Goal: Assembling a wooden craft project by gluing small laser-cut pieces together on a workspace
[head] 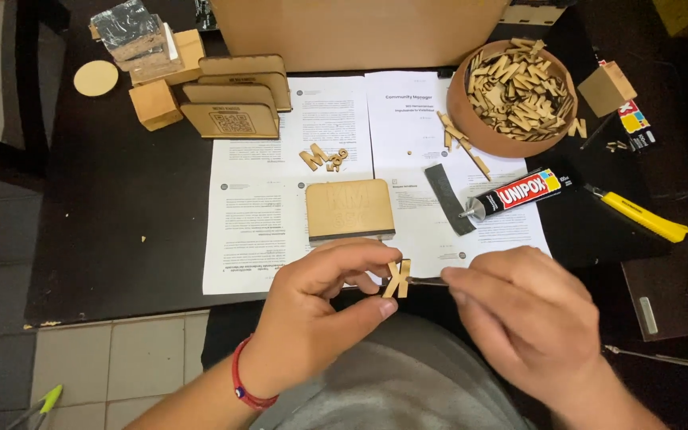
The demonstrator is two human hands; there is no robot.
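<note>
A small wooden letter piece (397, 279) is being pinched between the thumb and fingers of the left hand (320, 310), just over the near edge of the dark table (121, 223). A thin metal tool (428, 281) is being gripped in the closed fingers of the right hand (519, 310), and its tip is being held against the letter piece at the piece's 3 o'clock side. A red cord bracelet (242, 384) is being worn on the left wrist.

At 12 o'clock from the hands, a rounded wooden plaque (349, 209) is lying on printed paper sheets (256, 231). A black glue tube (519, 193) is lying at 2 o'clock, with a yellow utility knife (643, 215) beyond it. A brown bowl (471, 131) is being filled by many wooden cut-outs at 1 o'clock. Several loose wooden letters (324, 157) are lying on the paper at 11 o'clock, near stacked wooden plaques (236, 99).
</note>
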